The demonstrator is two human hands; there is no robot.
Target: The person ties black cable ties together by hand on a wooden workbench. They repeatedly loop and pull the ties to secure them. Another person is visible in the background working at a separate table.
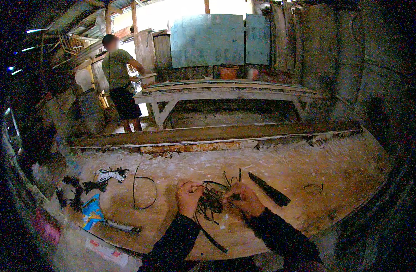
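Observation:
Over the tabletop, my left hand [188, 198] is closed, thumb and fingers pinched at one end of a thin black strip that arches across to the other side. My right hand [245, 199] is also closed on black strips, and their loose ends poke up above the fingers. Between the two hands lies a tangled pile of black strips [209, 205]. A longer, flatter black strip [212, 237] runs from the pile toward the near edge. Just right of my right hand rests a dark knife [270, 190], its pointed end facing away. What the fingertips cover is hidden.
Left of my hands are a curved black cord [145, 177], black bundles [72, 190], a white cord bundle [111, 175], a blue packet [92, 211] and a pale long tool [122, 226]. A thin loop [314, 188] lies right. Beyond, a person [121, 81] stands beside a long bench [226, 94].

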